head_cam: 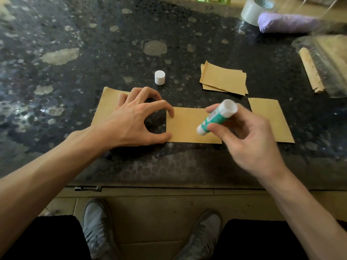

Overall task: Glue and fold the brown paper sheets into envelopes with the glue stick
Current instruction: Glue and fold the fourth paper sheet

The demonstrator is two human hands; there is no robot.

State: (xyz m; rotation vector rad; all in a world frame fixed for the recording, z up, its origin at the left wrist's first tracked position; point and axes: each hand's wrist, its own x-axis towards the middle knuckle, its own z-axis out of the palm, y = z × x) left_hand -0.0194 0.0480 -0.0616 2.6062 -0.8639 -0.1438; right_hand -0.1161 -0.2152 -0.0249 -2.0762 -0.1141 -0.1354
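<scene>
On the dark speckled table point(75, 59), the left hand point(139, 119) partly hides the left sheet point(105, 107). Its fingers are spread and arched, with thumb and forefinger tips pressing the middle sheet point(187, 128) at its left edge. A white cap point(159, 77) stands beyond. The right hand point(247, 136) pinches the green-and-white glue stick point(216, 117), tilted over the middle sheet. Its label is unreadable, and I cannot tell whether the tip touches. Farther right lie a stack point(223, 79) of brown sheets and the right sheet point(270, 121).
</scene>
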